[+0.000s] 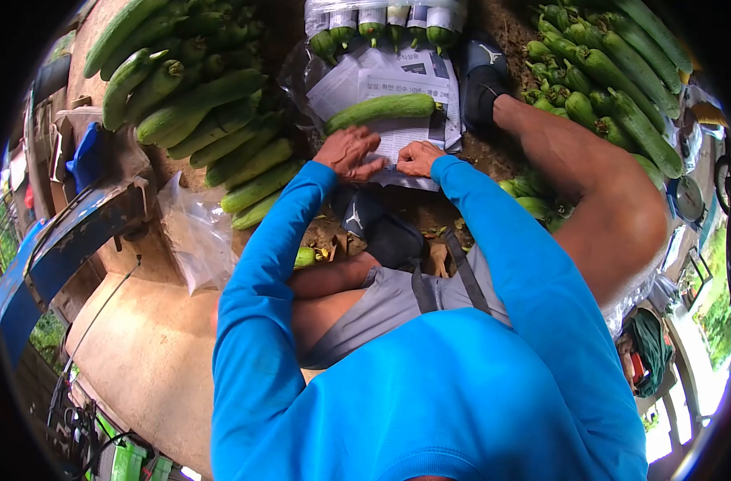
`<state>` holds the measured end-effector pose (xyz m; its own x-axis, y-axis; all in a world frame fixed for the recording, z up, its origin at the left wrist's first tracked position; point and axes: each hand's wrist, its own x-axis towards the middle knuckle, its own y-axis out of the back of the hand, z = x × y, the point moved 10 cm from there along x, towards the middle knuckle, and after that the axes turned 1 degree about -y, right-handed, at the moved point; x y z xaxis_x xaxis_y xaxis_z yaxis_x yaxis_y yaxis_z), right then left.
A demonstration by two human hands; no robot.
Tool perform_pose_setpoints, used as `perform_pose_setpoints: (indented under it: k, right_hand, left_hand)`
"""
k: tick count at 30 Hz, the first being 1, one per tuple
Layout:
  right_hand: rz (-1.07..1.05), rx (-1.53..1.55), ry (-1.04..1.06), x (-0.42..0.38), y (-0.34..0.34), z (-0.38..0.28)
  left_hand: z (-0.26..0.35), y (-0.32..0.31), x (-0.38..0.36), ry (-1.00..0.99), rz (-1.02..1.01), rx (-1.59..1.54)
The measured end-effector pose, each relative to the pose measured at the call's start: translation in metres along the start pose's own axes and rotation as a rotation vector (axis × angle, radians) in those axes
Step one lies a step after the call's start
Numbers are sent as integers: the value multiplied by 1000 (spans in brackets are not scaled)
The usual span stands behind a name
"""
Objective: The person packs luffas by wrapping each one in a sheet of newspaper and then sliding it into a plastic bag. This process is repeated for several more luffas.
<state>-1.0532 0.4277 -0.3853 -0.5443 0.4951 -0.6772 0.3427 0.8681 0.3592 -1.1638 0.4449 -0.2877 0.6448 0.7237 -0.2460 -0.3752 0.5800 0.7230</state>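
Observation:
A long green gourd [381,110] lies crosswise on a stack of printed newspaper sheets [405,84] on the ground between my feet. My left hand [351,154] is just below the gourd's left end, over the paper's near edge, fingers apart and holding nothing. Curled at the same near edge, my right hand [419,159] has its fingers closed on the newspaper; the fingertips are partly hidden. Past the stack, a clear plastic bag [381,6] holds several gourds wrapped in paper, their green ends toward me.
Heaps of bare gourds lie at the left [213,120] and right [614,72]. A loose clear plastic bag [195,232] rests on the left. My dark shoes [484,80] flank the paper. A round dial scale [690,198] stands at the far right, a blue metal frame [68,232] at the left.

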Motion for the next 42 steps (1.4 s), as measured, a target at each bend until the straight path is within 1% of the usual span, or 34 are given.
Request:
perform_pose_setpoints:
  k: [1, 3, 5, 6, 7, 9, 10, 11, 12, 13, 15, 16, 17, 19, 20, 21, 22, 24, 25, 26, 27, 28, 29, 31, 32, 34, 36, 37, 38, 39, 41, 42]
  right_hand:
    - [-13, -32, -12, -1, 1, 0]
    - [-24, -64, -28, -7, -2, -3]
    - [249, -140, 157, -21, 19, -25]
    - [290, -201, 189, -28, 20, -30]
    - [294, -206, 187, -31, 20, -29]
    - [313, -262, 205, -37, 20, -32]
    - [340, -260, 231, -40, 20, -32]
    - [354, -260, 223, -40, 20, -28]
    - [367, -272, 312, -42, 17, -34]
    - [378, -282, 401, -47, 13, -41]
    - [358, -333, 366, -43, 4, -39]
    - [343, -396, 355, -45, 2, -43]
    - [325, -458, 344, -47, 0, -47]
    - [294, -507, 297, -50, -4, -51]
    - [309, -594, 293, -52, -4, -55]
    - [323, -681, 290, -53, -4, -59]
    - [319, -725, 287, -54, -4, -62]
    - [334, -742, 305, -61, 0, -68]
    - [348, -758, 323, -64, -1, -68]
    - [346, -761, 321, -65, -2, -67]
    - [390, -759, 322, -67, 0, -67]
    - [435, -757, 323, -70, 3, -68]
    - [436, -758, 320, -70, 5, -67]
    - [362, -688, 204, -63, 6, -51]
    - [363, -687, 206, -61, 5, -49]
    - [452, -567, 182, -62, 15, -44]
    - [419, -516, 149, -57, 18, -39]
    - [391, -464, 115, -53, 19, -34]
    - [469, -434, 157, -54, 27, -39]
    - [468, -435, 165, -49, 31, -38]
    - [421, -368, 98, -41, 38, -28]
    - [470, -357, 110, -38, 46, -27]
  left_hand:
    - [-9, 6, 9, 32, 13, 62]
    - [-23, 24, 16, 154, 150, 224]
    - [-33, 23, 19, 185, 155, 276]
    - [-39, 24, 19, 219, 155, 330]
    - [-41, 23, 23, 214, 160, 330]
    - [-52, 21, 31, 282, 141, 342]
    - [-54, 18, 34, 268, 144, 346]
    - [-62, 13, 35, 307, 96, 361]
    - [-71, 7, 35, 346, 47, 376]
    - [-72, 7, 36, 331, 44, 378]
    - [-76, 3, 38, 309, 11, 289]
    - [-69, 7, 41, 245, 44, 257]
    - [-66, 9, 44, 231, 43, 257]
    - [-64, 1, 41, 235, -36, 69]
    - [-53, 3, 40, 162, 14, 32]
    - [-50, 2, 40, 162, 15, 33]
    - [-40, -4, 40, 97, -19, 36]
    - [-23, -15, 41, -5, -67, 34]
    - [-19, -18, 41, -5, -66, 30]
    - [-12, -26, 41, -43, -123, 42]
    - [-6, -33, 39, -80, -180, 55]
    - [-4, -37, 37, -91, -163, 56]
    - [-5, -41, 37, -94, -163, 56]
    - [-7, -52, 35, -108, -206, 59]
    - [-7, -52, 34, -126, -174, 35]
    - [-12, -49, 33, -128, -148, -6]
    - [-13, -42, 33, -127, -121, -50]
    - [-20, -29, 33, -59, -55, -34]
    - [-28, -16, 34, 9, 12, -14]
    - [-28, -9, 34, 16, 16, -10]
    - [-14, 19, 29, -16, 226, 64]
    - [7, 25, 24, -120, 250, 80]
